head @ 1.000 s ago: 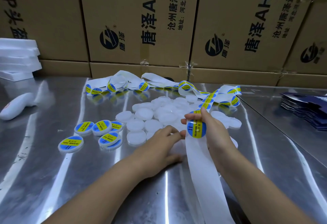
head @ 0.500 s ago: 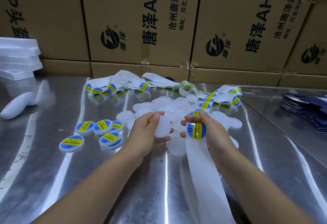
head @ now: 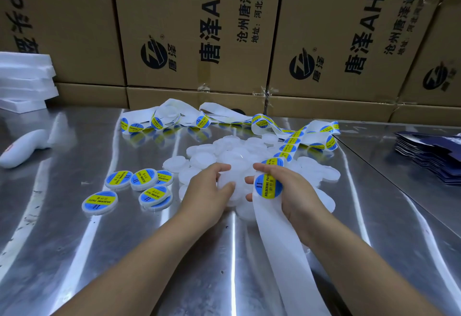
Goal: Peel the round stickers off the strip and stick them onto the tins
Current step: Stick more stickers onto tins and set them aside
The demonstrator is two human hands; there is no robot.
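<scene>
Tabletop [head: 119, 253] is bright sheet metal; at its middle lies a pile [head: 224, 151] of blank white tins, taken here as the reference. The left hand [head: 207, 191], at the near edge of the pile, has thumb and fingers curled round one blank tin [head: 228, 178]. The right hand [head: 294, 191], just right of it at the same near edge, pinches the strip [head: 279, 246] where it folds over the fingers. One sticker [head: 268, 186], blue with a yellow band reading SOLDERING PASTE, sits on that fold facing the camera, close beside the held tin; whether the two touch cannot be told. From the right hand the bare backing runs nearward and off the bottom of the frame. The loaded part, carrying more stickers, runs back over the right side of the pile and lies in loose loops behind it. Left of the pile, apart from it, lie several labelled tins [head: 143, 179], flat, stickers up, one resting on another. Far left of the pile are a white device [head: 22, 148] on its side and stacked foam slabs [head: 25, 78]. Far right of the pile is a stack of dark packets [head: 429, 158]. Behind the pile, along the tabletop's far edge, stand printed cartons [head: 194, 28].
</scene>
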